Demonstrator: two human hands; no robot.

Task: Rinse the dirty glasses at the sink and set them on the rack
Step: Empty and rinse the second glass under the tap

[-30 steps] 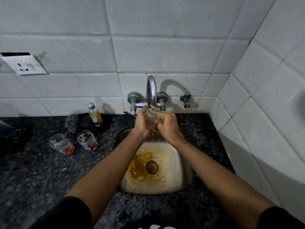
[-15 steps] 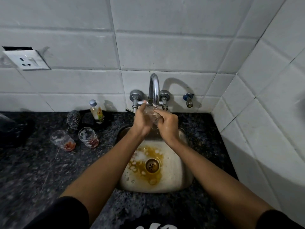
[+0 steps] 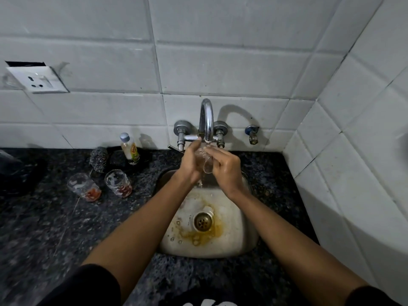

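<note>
A clear glass [image 3: 205, 160] is held under the chrome tap [image 3: 206, 120], tilted, with water running over it into the steel sink [image 3: 240, 237]. My left hand [image 3: 190, 164] cups the glass from the left. My right hand [image 3: 225, 166] grips it from the right with curled fingers. Much of the glass is hidden between the hands. Two dirty glasses with red residue stand on the dark counter left of the sink: one [image 3: 84, 188] farther left, one [image 3: 118, 183] nearer the sink. No rack is in view.
A small bottle [image 3: 129, 149] and a steel scrubber [image 3: 98, 159] sit by the back wall. Yellow-brown stains ring the drain [image 3: 202, 221]. A wall socket [image 3: 37, 80] is at upper left, a second valve [image 3: 252, 134] right of the tap. Tiled wall closes the right side.
The hands have turned the glass under the stream, tilting it more. The yellow-brown water in the sink has thinned and drained toward the plughole. The view shifted slightly.
</note>
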